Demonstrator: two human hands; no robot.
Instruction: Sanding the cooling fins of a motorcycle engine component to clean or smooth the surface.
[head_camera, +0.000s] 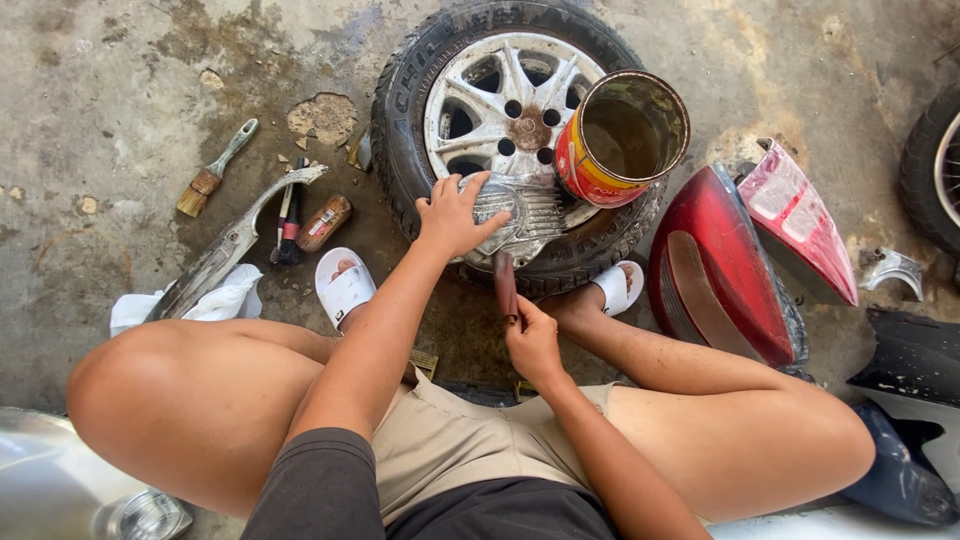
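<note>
Far left on stained concrete floor (90, 120): small paintbrush with pale green handle and tan bristles (213, 170), lying at a slant. Just right of it, long curved grey metal bar (232, 245), lower end resting on crumpled white rag (205, 303). Beside bar, dark slim tools (289, 222) and short brown cylinder with a label (323, 222), close together. Below these, white slide sandal (344, 285) on one foot, toes up.

Centre: black rubber tyre with silver spoked alloy rim (500, 100), lying flat. On its near edge, ribbed grey metal cover, rounded and finned (525, 215). Left hand (455, 212) spread flat, fingers splayed, palm pressing down on left part of cover, pinning it to tyre. Right hand (530, 340) closed around lower end of dark reddish-brown strip, seemingly folded abrasive paper (506, 285), upper end reaching up to cover's near rim. Whether strip touches cover: cannot tell.

Right of rim: open round tin, red and yellow outside, rusty inside (622, 140), tilted, resting on tyre and wheel. Second white sandal (620, 285) just below tyre's edge. Further right, glossy dark red curved body panel (725, 265), then red and clear lamp lens (795, 220) leaning beside it. Far right, edge of another black tyre (935, 165), small chrome piece (893, 268), dark blue-black plastic fairing (915, 360).
</note>
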